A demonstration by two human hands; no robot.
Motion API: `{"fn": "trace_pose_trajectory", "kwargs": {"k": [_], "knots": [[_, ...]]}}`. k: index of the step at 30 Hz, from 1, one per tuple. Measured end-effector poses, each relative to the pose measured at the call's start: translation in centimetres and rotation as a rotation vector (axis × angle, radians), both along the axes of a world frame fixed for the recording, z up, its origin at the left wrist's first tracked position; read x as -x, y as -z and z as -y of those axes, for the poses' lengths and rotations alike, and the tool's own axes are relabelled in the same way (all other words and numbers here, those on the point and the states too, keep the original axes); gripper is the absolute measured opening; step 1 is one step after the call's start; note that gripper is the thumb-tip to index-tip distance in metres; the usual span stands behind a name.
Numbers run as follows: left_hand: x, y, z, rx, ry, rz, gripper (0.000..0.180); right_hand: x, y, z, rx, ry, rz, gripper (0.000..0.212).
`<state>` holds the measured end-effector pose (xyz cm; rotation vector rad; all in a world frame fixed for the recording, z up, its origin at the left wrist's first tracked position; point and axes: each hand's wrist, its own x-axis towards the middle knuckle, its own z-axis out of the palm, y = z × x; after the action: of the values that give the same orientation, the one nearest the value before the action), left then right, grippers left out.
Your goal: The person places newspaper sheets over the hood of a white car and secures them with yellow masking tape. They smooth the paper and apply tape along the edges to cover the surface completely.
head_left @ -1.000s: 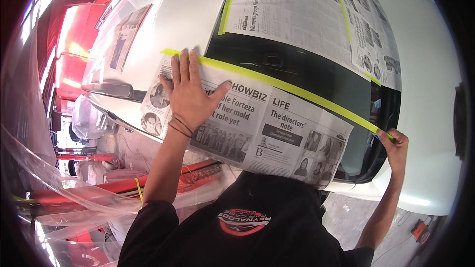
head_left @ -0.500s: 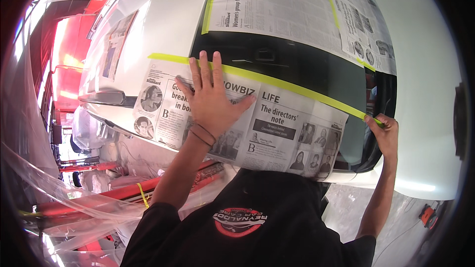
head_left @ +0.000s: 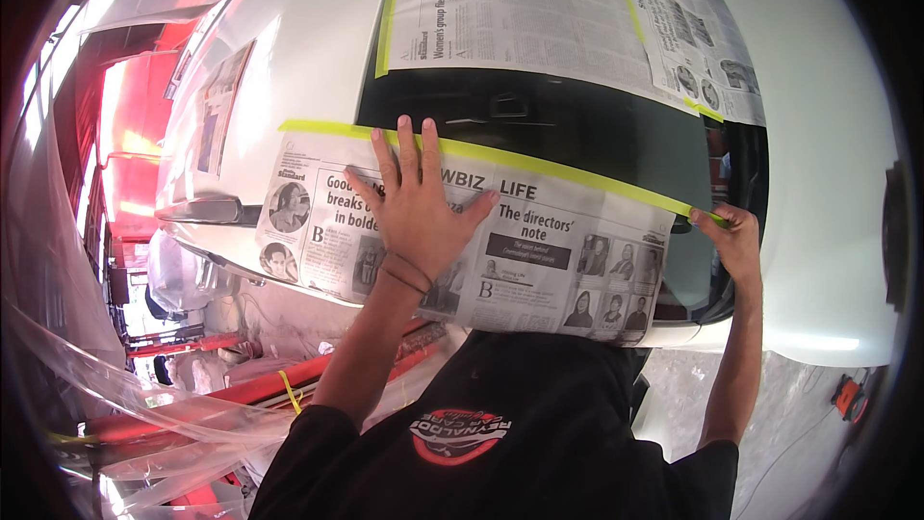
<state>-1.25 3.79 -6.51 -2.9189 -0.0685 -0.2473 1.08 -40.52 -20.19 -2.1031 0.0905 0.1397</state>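
Observation:
A newspaper sheet [head_left: 539, 279] lies against the near part of a white car's dark windshield [head_left: 577, 120]. Bright yellow-green masking tape [head_left: 568, 170] runs along the sheet's upper edge. My left hand [head_left: 421, 202] rests flat on the paper with fingers spread, their tips reaching over the tape onto the glass. At the tape's right end, beyond the paper's corner, my right hand [head_left: 731, 231] pinches the strip between thumb and fingers. More newspaper [head_left: 520, 19], edged with the same tape, covers the far part of the glass.
The car's side mirror [head_left: 207, 210] juts out at the left. A smaller printed sheet [head_left: 223, 106] lies on the white hood. Clear plastic sheeting [head_left: 87, 366] and red bars [head_left: 260, 390] stand at lower left. An orange and black tool [head_left: 848, 398] with a cord sits on the floor at right.
The right hand, still pinching the tape, has shifted slightly left and up. The left hand stays spread on the newspaper, and the whole view has shifted a little.

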Motion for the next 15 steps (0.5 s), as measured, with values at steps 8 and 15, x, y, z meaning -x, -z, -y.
{"fn": "trace_pose_trajectory", "kwargs": {"k": [8,15], "knots": [[0.3,2.0,2.9,0.003,0.138,-0.057,0.111,-0.9,-1.6,-0.5,0.126,-0.033,0.026,0.039],[0.6,2.2,4.9,-0.024,0.199,-0.133,0.107,-1.6,-8.8,4.1,-0.209,-0.148,-0.013,0.032]]}}
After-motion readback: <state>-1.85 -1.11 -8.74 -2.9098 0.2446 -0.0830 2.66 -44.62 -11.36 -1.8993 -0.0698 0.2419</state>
